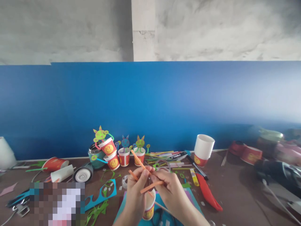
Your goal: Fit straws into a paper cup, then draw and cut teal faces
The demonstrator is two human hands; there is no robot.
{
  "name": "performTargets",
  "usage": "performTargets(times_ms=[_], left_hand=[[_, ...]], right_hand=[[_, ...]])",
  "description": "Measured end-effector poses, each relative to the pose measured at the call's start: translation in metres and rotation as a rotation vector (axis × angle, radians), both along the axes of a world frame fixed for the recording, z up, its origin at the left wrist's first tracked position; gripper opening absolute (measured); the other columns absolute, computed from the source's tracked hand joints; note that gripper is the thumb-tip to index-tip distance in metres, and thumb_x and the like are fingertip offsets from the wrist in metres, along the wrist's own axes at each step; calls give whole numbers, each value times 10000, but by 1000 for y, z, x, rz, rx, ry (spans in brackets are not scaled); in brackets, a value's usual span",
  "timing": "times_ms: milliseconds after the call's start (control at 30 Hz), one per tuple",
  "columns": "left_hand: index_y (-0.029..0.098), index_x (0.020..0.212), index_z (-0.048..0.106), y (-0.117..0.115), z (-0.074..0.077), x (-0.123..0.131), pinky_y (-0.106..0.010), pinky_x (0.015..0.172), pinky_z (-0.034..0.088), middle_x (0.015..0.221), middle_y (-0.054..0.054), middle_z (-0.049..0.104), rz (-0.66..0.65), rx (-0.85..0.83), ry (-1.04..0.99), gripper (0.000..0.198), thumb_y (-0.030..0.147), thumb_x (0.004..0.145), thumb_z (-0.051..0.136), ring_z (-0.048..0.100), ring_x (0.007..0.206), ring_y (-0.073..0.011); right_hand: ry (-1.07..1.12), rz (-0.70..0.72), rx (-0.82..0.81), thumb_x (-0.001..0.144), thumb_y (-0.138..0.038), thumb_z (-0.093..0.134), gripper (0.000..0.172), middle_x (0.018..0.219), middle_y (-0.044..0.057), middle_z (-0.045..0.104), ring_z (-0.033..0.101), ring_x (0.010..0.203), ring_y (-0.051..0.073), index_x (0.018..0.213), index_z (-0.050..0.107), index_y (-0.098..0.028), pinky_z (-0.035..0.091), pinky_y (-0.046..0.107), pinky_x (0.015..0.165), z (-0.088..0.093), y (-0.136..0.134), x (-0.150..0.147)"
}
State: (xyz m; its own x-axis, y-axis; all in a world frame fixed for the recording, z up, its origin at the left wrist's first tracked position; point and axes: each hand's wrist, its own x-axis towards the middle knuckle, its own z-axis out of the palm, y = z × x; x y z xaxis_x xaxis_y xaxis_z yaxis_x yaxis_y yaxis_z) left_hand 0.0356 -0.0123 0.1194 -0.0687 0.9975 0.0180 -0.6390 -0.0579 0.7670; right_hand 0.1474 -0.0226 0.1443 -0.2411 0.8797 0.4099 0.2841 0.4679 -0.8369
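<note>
My left hand [135,191] and my right hand [169,191] meet above a red and white paper cup [149,208] that sits on teal paper near the table's front edge. My left hand's fingers pinch a long orange paper strip [139,162] that slants up to the left. In my right hand's pinch is another orange strip [150,187], lying across between both hands. A thin stick [162,206] leans out from under my right hand.
Behind stand three decorated cups with green and blue paper figures [125,156], a stacked white cup [203,150], loose coloured strips and pens [164,155], a tape roll [82,174], fallen cups [55,164], a teal cut-out sheet [103,193] and a red scrap [208,192]. A blue wall backs the table.
</note>
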Motion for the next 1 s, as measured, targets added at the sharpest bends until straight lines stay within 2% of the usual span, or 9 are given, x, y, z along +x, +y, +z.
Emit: performTargets(times_ms=[233,433,567,733,833,1000], left_hand=[[144,709,703,-1,0,2,-150,374,316,700,-41,693,-19,28,-12,324,407,560,820,455,412,-42],[146,687,693,-3,-1,5,-162,392,318,747,-44,693,-67,59,-43,276,372,584,815,419,396,-25],[144,692,700,-2,0,5,-162,408,327,721,-36,681,-79,37,-40,287,381,581,817,440,417,-34],[148,725,712,1,5,-2,-170,416,374,642,-14,667,-16,-12,-32,346,403,530,840,502,439,-63],[145,748,720,2,7,-4,-183,437,412,616,-12,664,-27,-24,-40,371,398,510,850,541,463,-86],[146,698,714,1,6,0,-160,436,407,707,-37,702,-47,-2,-30,336,393,515,850,562,505,-82]], right_hand=[[36,1,18,900,-360,430,396,577,-4,489,403,569,114,581,533,-149,340,222,538,-2,-1,-5],[62,1,-13,902,-355,420,400,579,1,509,424,564,114,580,533,-147,347,220,538,-4,-1,-4],[60,16,-28,888,-354,449,394,568,-3,515,436,558,113,574,561,-143,364,216,540,-2,0,-2],[35,53,-87,879,-370,466,336,655,18,574,479,619,133,758,664,-128,381,210,547,4,1,3],[8,42,-80,875,-349,465,335,612,0,518,422,589,118,688,633,-127,349,207,531,4,1,4],[32,55,-96,869,-346,468,332,597,-21,422,350,587,110,641,580,-133,305,209,513,7,-1,3]])
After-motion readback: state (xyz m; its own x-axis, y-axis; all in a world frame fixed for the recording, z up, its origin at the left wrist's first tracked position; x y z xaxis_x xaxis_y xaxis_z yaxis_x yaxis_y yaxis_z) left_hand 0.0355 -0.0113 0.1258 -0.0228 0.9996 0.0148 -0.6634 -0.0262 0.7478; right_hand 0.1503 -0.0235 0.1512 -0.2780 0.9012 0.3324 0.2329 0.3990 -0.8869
